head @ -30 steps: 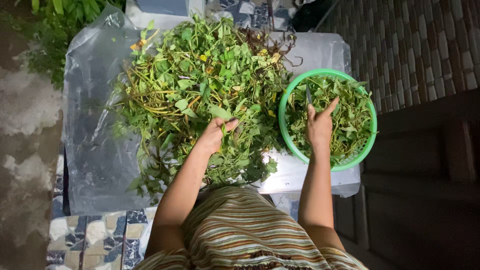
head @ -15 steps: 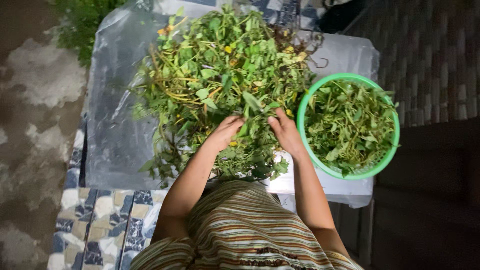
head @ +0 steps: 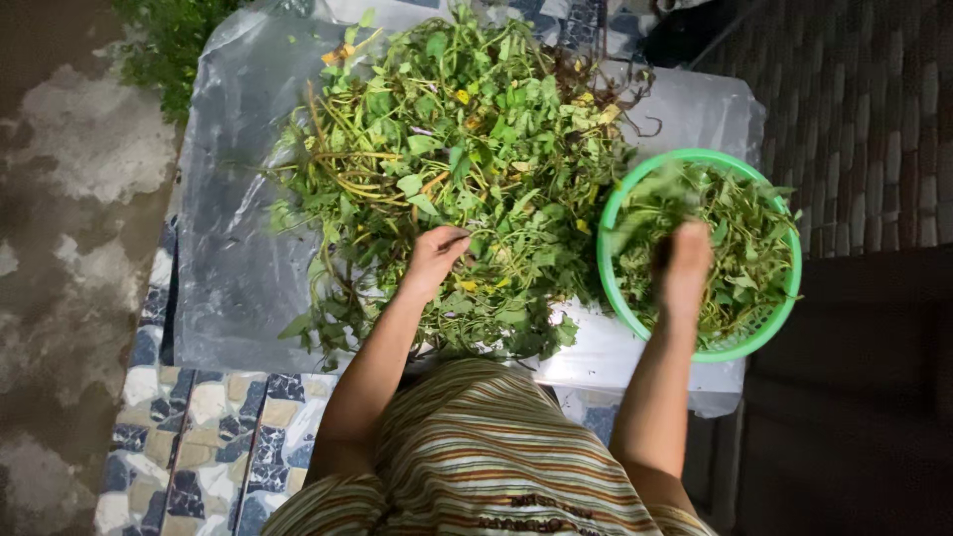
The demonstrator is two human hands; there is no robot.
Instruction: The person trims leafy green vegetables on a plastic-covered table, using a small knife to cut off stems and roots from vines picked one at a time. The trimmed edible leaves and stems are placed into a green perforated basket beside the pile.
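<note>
Right hand (head: 683,266) moved from the greens pile (head: 452,169) right over the green basket (head: 635,194), blurred; left hand (head: 437,260) stayed on pile

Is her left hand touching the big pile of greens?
Touching. In the head view the left hand rests on the pile of greens, its fingers pinching a stem, with leaves all round it.

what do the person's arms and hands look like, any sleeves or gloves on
Both arms are bare from the shoulder down, with no gloves, watch or rings visible. The left hand shows clearly; the right hand is motion-blurred, so small details there cannot be told. The striped top, in green, orange and cream bands, has short sleeves.
</note>
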